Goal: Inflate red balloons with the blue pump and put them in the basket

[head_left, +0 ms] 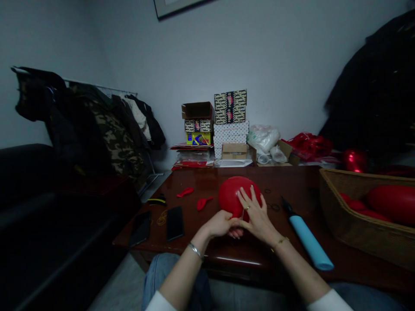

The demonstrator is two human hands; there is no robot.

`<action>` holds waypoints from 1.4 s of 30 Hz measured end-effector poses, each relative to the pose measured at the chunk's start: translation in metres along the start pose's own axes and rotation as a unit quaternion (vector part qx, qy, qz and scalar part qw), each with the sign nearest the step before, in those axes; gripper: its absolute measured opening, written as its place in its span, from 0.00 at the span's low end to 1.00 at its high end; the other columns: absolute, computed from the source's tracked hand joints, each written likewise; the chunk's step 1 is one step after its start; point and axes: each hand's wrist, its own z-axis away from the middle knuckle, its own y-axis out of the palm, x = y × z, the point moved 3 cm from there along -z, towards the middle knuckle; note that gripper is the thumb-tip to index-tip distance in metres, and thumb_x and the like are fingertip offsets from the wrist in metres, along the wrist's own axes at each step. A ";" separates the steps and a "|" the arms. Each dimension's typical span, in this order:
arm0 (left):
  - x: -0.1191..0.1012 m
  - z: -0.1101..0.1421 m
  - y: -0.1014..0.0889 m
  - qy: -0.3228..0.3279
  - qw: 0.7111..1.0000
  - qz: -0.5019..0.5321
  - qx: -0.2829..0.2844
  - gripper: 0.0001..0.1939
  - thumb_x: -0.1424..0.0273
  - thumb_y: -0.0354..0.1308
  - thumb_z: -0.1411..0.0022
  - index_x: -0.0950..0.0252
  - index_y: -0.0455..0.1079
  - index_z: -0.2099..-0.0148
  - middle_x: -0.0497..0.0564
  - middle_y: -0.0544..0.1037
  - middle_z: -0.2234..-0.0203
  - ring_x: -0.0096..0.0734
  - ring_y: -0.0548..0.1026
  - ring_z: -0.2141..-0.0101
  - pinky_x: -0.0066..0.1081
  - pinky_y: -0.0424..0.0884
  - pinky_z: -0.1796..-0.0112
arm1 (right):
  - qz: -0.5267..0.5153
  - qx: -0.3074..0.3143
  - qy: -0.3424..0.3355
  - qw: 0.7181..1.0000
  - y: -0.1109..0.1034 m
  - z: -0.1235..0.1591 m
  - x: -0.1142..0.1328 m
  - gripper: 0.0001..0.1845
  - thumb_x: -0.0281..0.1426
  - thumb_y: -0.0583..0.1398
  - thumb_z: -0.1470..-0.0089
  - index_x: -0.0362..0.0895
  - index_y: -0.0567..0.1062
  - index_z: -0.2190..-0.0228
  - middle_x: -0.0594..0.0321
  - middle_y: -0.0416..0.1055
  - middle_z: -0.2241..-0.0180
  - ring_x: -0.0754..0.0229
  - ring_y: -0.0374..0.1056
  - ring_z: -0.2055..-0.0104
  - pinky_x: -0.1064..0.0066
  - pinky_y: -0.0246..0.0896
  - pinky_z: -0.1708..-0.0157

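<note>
A blown-up red balloon (229, 195) rests over the middle of the dark table, its neck toward me. At the neck, my left hand (223, 224) is closed with the fingers pinched round it. Over the balloon's right front side lies my right hand (254, 212), fingers spread on the rubber and thumb reaching to the left hand's fingertips. A thin pale strand (243, 213), perhaps a rubber band, shows between the two hands; its ends are hidden. Two limp red balloons, one farther back (185, 192) and one nearer (204, 203), lie to the left.
A blue hand pump (310, 242) lies right of my hands, beside a wicker basket (337, 216) of red balloons. Two dark phones (175, 223), yellow rubber bands (161, 218) and a black-and-yellow tool (157, 200) lie left. Stacked boxes (231, 137) stand behind the table.
</note>
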 end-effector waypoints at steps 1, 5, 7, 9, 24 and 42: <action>-0.006 0.003 -0.006 0.004 1.000 -0.024 0.017 0.25 0.53 0.52 0.44 0.73 0.72 0.69 0.56 0.77 0.76 0.26 0.74 0.76 0.28 0.69 0.71 | 0.014 0.011 -0.025 1.000 -0.005 -0.006 -0.001 0.46 0.47 0.55 0.50 0.50 0.36 0.39 0.59 0.40 0.36 0.50 0.21 0.35 0.41 0.25 0.43; -0.033 0.013 -0.024 -0.006 0.977 -0.204 0.061 0.22 0.58 0.45 0.39 0.70 0.72 0.68 0.55 0.78 0.74 0.27 0.74 0.74 0.28 0.69 0.68 | 0.046 0.034 -0.091 0.994 -0.014 -0.021 0.000 0.50 0.51 0.58 0.55 0.50 0.39 0.39 0.58 0.43 0.37 0.47 0.25 0.35 0.40 0.22 0.43; -0.047 0.016 -0.030 0.015 0.924 -0.380 0.034 0.19 0.61 0.47 0.39 0.69 0.72 0.70 0.54 0.78 0.74 0.29 0.74 0.73 0.29 0.69 0.68 | 0.042 0.053 -0.113 0.991 -0.013 -0.025 0.005 0.50 0.53 0.58 0.56 0.49 0.42 0.39 0.56 0.45 0.37 0.47 0.28 0.35 0.40 0.22 0.43; -0.060 0.018 -0.033 0.030 0.858 -0.512 0.011 0.18 0.62 0.47 0.39 0.68 0.73 0.70 0.55 0.78 0.73 0.32 0.75 0.72 0.30 0.68 0.68 | 0.037 0.065 -0.125 0.989 -0.011 -0.030 0.012 0.49 0.54 0.57 0.56 0.48 0.46 0.40 0.56 0.47 0.38 0.47 0.32 0.35 0.40 0.22 0.43; -0.075 0.029 -0.033 0.157 0.699 -0.654 -0.243 0.16 0.74 0.46 0.37 0.67 0.66 0.48 0.60 0.72 0.51 0.37 0.72 0.53 0.34 0.72 0.57 | -0.090 -0.018 0.022 0.996 0.009 -0.036 0.014 0.33 0.41 0.60 0.52 0.50 0.61 0.45 0.59 0.60 0.44 0.51 0.47 0.38 0.44 0.29 0.42; -0.034 0.016 -0.033 0.322 0.623 -0.620 -0.352 0.16 0.73 0.44 0.35 0.70 0.66 0.49 0.59 0.74 0.53 0.34 0.71 0.51 0.32 0.71 0.54 | -0.138 -0.079 0.069 0.985 0.019 -0.015 0.009 0.32 0.38 0.51 0.44 0.42 0.51 0.41 0.51 0.53 0.41 0.54 0.43 0.37 0.54 0.45 0.41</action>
